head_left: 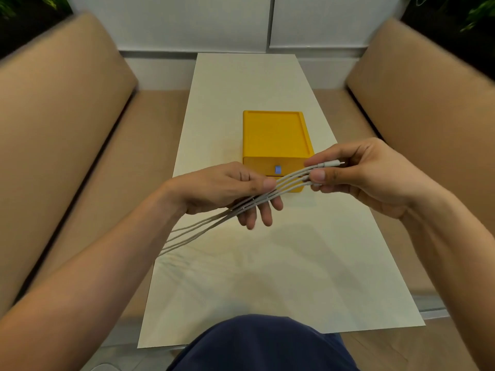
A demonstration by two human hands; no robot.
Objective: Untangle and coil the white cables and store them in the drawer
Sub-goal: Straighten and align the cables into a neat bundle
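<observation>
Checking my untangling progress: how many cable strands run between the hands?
4 strands, side by side from the left hand to the right hand. The top one ends in a plug; three lie just below. Overlap may hide more.

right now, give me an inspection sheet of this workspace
surface: long white table
job's things: yellow drawer box on the table, drawer looks shut, blue tab on front
clutter: nothing seen
hands: right hand pinches the plug ends; left hand grips the white cables further along
cables: several strands side by side, trailing off toward the left
surroundings: tan benches either side, white wall, plants in corners
</observation>
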